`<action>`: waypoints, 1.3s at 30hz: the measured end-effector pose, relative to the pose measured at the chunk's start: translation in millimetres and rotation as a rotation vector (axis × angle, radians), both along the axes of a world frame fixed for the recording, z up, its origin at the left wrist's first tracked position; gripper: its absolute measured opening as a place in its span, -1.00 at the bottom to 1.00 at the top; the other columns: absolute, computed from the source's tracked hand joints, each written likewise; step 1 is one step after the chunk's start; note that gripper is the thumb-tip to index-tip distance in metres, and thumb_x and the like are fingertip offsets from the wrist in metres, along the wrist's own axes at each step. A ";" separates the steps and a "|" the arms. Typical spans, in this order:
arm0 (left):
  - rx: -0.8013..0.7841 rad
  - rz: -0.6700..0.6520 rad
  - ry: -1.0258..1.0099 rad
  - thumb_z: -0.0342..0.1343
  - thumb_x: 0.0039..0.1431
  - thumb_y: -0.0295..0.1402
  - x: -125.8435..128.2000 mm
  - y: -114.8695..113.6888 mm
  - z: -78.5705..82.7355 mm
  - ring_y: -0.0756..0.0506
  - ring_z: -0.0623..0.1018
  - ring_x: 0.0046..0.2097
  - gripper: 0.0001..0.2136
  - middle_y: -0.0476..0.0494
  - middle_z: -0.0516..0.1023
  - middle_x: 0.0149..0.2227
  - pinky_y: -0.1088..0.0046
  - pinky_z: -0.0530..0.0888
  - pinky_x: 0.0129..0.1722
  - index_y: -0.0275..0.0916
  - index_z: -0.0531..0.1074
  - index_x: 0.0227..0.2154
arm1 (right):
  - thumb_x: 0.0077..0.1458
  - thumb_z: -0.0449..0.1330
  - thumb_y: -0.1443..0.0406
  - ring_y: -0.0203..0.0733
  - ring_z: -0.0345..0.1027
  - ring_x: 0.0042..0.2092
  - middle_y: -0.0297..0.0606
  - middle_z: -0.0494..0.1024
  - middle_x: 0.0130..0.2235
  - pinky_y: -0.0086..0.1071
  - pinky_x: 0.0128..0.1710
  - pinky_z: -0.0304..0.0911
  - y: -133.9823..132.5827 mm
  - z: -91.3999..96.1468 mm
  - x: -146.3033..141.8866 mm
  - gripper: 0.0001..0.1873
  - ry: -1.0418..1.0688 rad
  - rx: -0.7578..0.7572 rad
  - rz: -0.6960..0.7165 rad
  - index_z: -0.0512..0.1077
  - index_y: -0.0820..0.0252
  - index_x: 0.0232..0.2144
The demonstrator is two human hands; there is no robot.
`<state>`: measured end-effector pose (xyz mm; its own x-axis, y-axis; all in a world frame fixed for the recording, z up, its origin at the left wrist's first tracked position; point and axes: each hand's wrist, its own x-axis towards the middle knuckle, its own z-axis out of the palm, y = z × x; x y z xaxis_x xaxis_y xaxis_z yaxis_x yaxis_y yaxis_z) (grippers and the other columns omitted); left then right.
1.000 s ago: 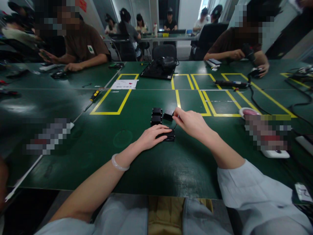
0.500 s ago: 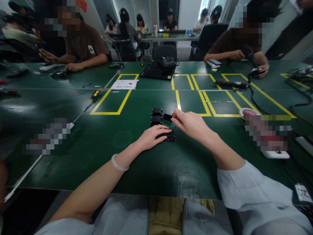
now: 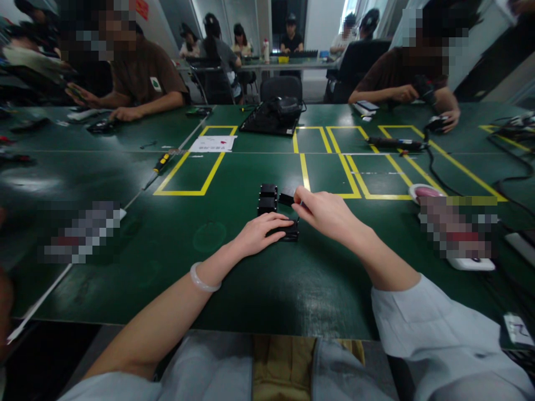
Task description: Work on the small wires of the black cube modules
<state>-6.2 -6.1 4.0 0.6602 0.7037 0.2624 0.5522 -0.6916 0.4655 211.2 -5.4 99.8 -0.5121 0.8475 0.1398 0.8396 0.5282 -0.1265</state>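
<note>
The left hand [image 3: 257,234] holds a black block [image 3: 293,236] on the desk [image 3: 251,303], near other dark blocks [image 3: 267,205]; the right hand [image 3: 324,210], fingers pinched, grips a thin shaft [image 3: 298,219] by the block's right end.

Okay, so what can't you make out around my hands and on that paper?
All in the head view:
Black block: largely covered by the left hand.
Whatever the right hand pinches: mostly hidden by that hand itself.
Paper: print too small and blurred to read.
</note>
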 end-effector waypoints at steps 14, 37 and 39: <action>0.003 0.000 -0.004 -0.01 0.35 -0.30 -0.3 0.8 0.3 -0.14 0.42 0.13 -0.69 -0.11 0.41 0.12 0.29 0.36 0.14 -0.07 0.38 0.12 | 0.27 -0.15 0.25 -0.24 0.32 -0.44 -0.25 0.54 -0.38 -0.40 -0.49 -0.14 0.7 -2.6 1.7 -0.70 -0.001 0.023 -0.023 0.29 0.16 -0.07; 0.006 -0.002 -0.021 0.00 0.35 -0.30 -0.5 0.6 -1.9 -0.13 0.42 0.12 -0.68 -0.10 0.41 0.12 0.30 0.37 0.12 -0.05 0.38 0.12 | 0.27 -0.13 0.23 -0.25 0.29 -0.45 -0.25 0.54 -0.38 -0.39 -0.48 -0.14 1.7 -2.7 1.4 -0.72 0.043 0.012 -0.035 0.28 0.17 -0.08; 0.006 -0.004 -0.019 -0.01 0.35 -0.30 -0.3 0.7 -1.7 -0.13 0.42 0.13 -0.68 -0.10 0.41 0.12 0.29 0.37 0.13 -0.05 0.38 0.12 | 0.28 -0.13 0.20 -0.23 0.31 -0.43 -0.25 0.54 -0.38 -0.39 -0.48 -0.13 2.0 -2.9 1.0 -0.71 0.040 0.006 -0.040 0.29 0.17 -0.10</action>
